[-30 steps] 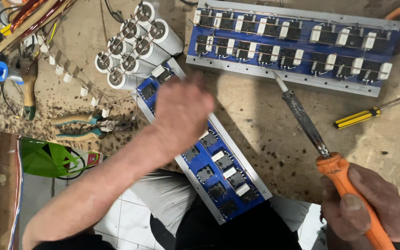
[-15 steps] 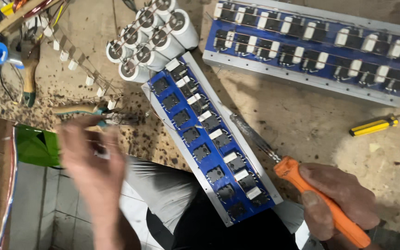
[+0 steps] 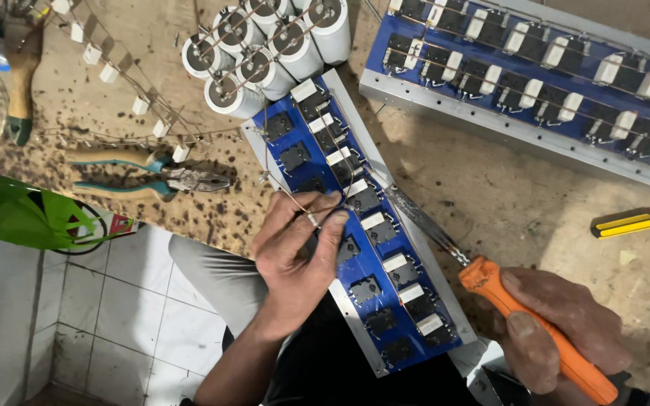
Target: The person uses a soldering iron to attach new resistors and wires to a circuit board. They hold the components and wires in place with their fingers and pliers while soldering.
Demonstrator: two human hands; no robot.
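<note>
A long blue circuit board (image 3: 355,248) on a metal rail runs diagonally across the wooden bench, with black and white parts in rows. My left hand (image 3: 299,252) rests on its near left side and pinches a thin wire or solder strand (image 3: 295,201) between thumb and fingers. My right hand (image 3: 558,323) grips the orange handle of a soldering iron (image 3: 445,237), whose dark metal tip lies on the board's right edge beside the white parts. A cluster of white cylindrical capacitors (image 3: 268,49) sits at the board's far end.
A second blue board (image 3: 536,83) lies at the back right. Teal-handled pliers (image 3: 152,177) lie near the bench's left edge, a yellow screwdriver (image 3: 633,223) at right. A string of small white parts (image 3: 126,86) crosses the left bench. Tiled floor and a green bag (image 3: 31,214) show below.
My left hand came back from the lower left onto the board and now pinches a thin wire. The soldering iron tip has moved onto the board's right edge.
</note>
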